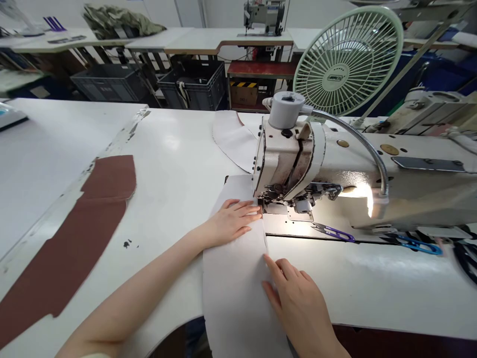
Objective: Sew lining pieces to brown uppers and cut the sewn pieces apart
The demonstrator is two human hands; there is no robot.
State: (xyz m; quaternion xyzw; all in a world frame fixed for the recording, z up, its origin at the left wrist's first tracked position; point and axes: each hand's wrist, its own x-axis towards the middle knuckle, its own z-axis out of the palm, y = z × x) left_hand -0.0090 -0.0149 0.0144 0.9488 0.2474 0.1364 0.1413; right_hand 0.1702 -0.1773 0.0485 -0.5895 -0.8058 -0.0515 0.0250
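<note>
A long white sheet-like piece, perhaps fabric or leather [238, 278], runs under the head of a sewing machine [290, 159]. My left hand [233, 223] lies flat on it, fingers stretched toward the needle area, with the fingertips close to the presser foot. At the piece's right edge, nearer to me, my right hand [298, 301] has its thumb and forefinger on the edge, the other fingers curled. Whether part of the edge is pinched underneath is hidden. The needle itself is hard to make out behind the machine head.
Brown pieces [100, 214] lie on the left of the table. Another white piece [233, 139] rests behind the machine head. Purple thread snips [339, 233] and blue snips [419, 244] lie by the machine bed. A green fan [346, 64] stands behind; grey crates [197, 84] sit beyond.
</note>
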